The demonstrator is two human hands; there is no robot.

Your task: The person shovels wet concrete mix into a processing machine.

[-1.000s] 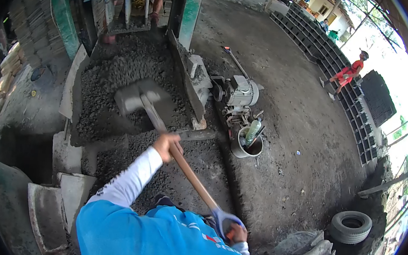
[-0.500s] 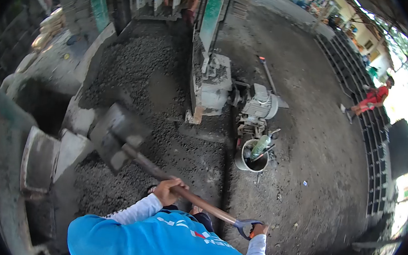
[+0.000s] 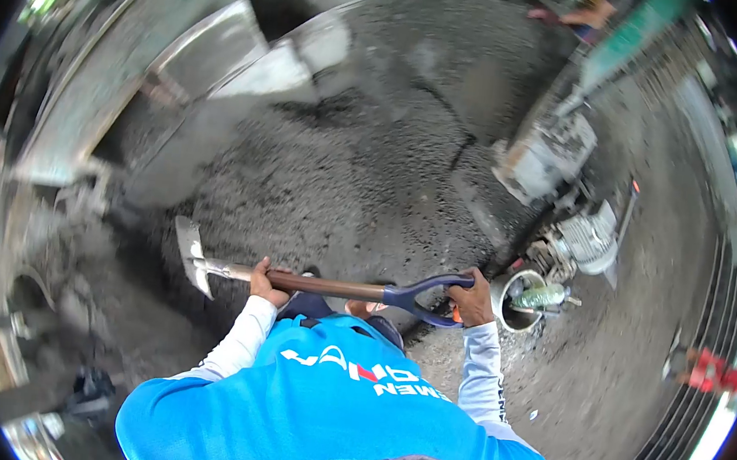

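Across the front of my body lies a shovel [image 3: 328, 287] with a brown shaft and a blue D-shaped handle. My left hand [image 3: 269, 283] is wrapped round the shaft low down, close to the metal socket. My right hand [image 3: 475, 302] grips the crosspiece of the blue handle. The shovel blade [image 3: 194, 255] points left and is seen nearly edge-on, so what lies on it, if anything, cannot be told. Beneath and ahead spreads dark, damp, gravelly mix [image 3: 329, 183].
A pail [image 3: 502, 308] holding a green bottle [image 3: 540, 297] stands right of my right hand, by a grey motor [image 3: 589, 241]. Pale slabs [image 3: 268, 77] line the far left. Another person's arm [image 3: 584, 17] shows at the top; a person in red [image 3: 711, 372] is far right.
My view has turned left and down. The shovel has come off the mix and lies more level across me, its blade now at my left. Both hands keep their hold.
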